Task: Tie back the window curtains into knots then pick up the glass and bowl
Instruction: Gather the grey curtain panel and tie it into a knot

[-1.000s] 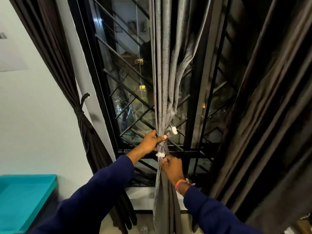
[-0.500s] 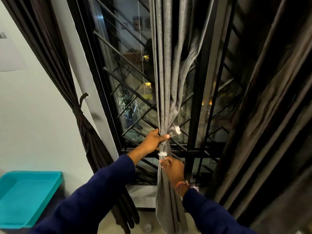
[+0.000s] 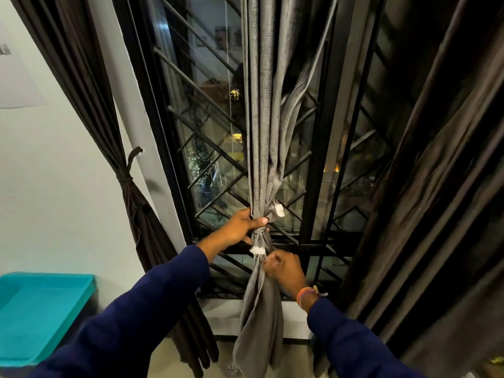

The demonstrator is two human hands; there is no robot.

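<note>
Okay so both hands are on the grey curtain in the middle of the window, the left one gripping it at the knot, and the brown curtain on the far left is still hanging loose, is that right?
Not quite. The head view shows the dark brown fabric curtain on the far left already tied back with a band round its middle, not hanging loose. The rest holds: the left hand grips the grey pleated fabric curtain at the knot, and the right hand holds it just below.
</note>
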